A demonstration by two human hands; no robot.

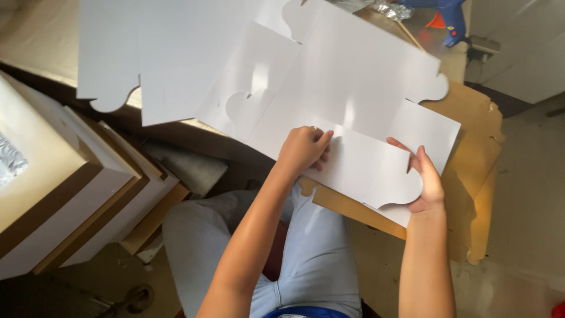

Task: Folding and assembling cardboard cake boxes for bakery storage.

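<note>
A large white die-cut cardboard sheet (pixel 353 82) with rounded tabs lies flat on a brown board (pixel 471 147). Its near flap (pixel 365 165) is folded up toward me. My left hand (pixel 303 148) presses with curled fingers on the flap's left part. My right hand (pixel 426 179) grips the flap's right edge by a rounded tab, thumb on top. A second white cut sheet (pixel 165 53) lies to the left, partly under the first.
A stack of finished white-and-brown boxes (pixel 76 194) stands at the left. A blue glue gun (pixel 450 15) and crumpled foil (pixel 391 9) lie at the far edge. My knees in light trousers (pixel 318 247) are below. Scissors (pixel 132 300) lie on the floor.
</note>
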